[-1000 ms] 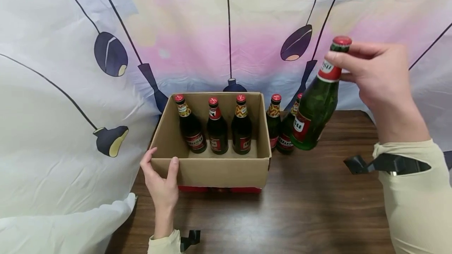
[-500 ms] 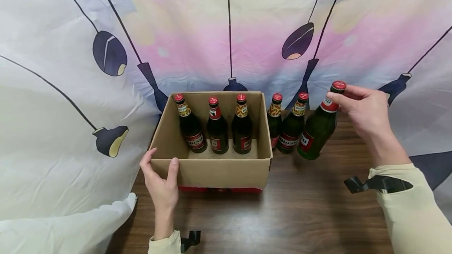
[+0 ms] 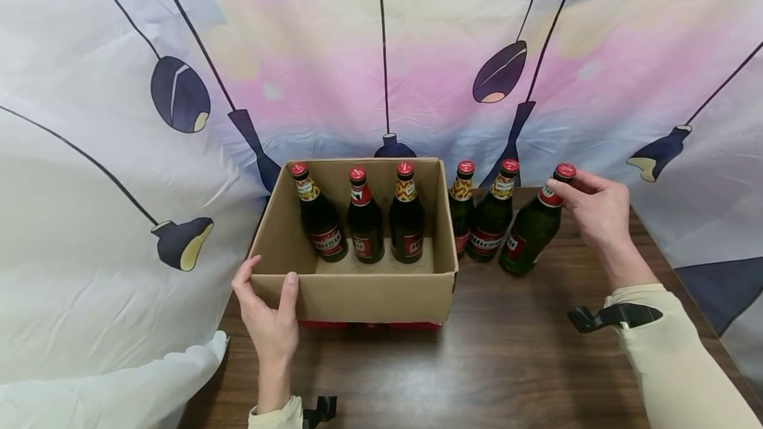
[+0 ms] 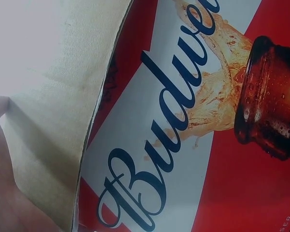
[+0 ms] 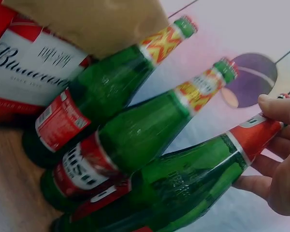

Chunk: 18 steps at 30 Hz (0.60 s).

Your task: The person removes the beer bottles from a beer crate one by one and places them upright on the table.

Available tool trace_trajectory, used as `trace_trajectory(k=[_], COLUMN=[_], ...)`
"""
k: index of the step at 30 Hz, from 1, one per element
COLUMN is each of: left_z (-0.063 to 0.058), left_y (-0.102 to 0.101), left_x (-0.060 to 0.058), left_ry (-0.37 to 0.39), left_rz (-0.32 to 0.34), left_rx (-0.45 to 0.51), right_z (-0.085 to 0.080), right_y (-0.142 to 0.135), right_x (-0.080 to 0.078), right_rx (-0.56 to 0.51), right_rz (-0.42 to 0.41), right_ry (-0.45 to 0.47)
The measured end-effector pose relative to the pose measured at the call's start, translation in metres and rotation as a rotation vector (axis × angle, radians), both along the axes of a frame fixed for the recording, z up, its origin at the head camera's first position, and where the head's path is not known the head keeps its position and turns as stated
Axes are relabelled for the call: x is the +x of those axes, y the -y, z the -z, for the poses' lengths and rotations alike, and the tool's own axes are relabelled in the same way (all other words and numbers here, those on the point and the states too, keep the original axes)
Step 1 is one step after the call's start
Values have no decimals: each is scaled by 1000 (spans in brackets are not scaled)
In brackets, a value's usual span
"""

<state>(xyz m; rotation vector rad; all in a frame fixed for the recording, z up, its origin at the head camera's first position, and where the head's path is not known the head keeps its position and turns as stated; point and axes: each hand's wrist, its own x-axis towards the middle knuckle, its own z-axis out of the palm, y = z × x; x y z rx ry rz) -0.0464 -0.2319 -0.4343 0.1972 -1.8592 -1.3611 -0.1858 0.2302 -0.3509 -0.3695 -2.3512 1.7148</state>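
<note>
My right hand [image 3: 602, 214] pinches the red-labelled neck of a green beer bottle [image 3: 530, 234], which leans slightly toward the right. Its base is down at the tabletop; whether it bears fully there I cannot tell. Two more beer bottles with yellow-patterned necks, a nearer-to-box one [image 5: 94, 96] and a middle one [image 5: 135, 130], stand upright to its left. At the front left corner of an open cardboard box [image 3: 369, 296], my left hand [image 3: 271, 326] grips the rim, thumb over the front wall. Inside the box stand three capped beer bottles [image 3: 365, 224] in a row along the back.
Beneath the box's folded-out front flap shows a red and white printed side [image 4: 183, 145]. The brown wooden table [image 3: 507, 363] stretches in front and to the right. A patterned cloth [image 3: 334, 51] hangs behind, and more white cloth [image 3: 107, 376] drapes at the left.
My right hand has lowered the bottle from the air to the tabletop, right of the two standing bottles. My left hand keeps its hold on the box corner.
</note>
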Motion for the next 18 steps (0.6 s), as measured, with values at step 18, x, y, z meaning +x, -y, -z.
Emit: trace_trajectory(k=[18], left_z=[0], left_y=[-2], left_x=[-2], left_ry=[-30], left_rz=[-28], left_rx=[12], right_z=[21], right_y=[-3], right_x=[-13], right_rx=[-21], right_rz=[17], right_ry=[-50])
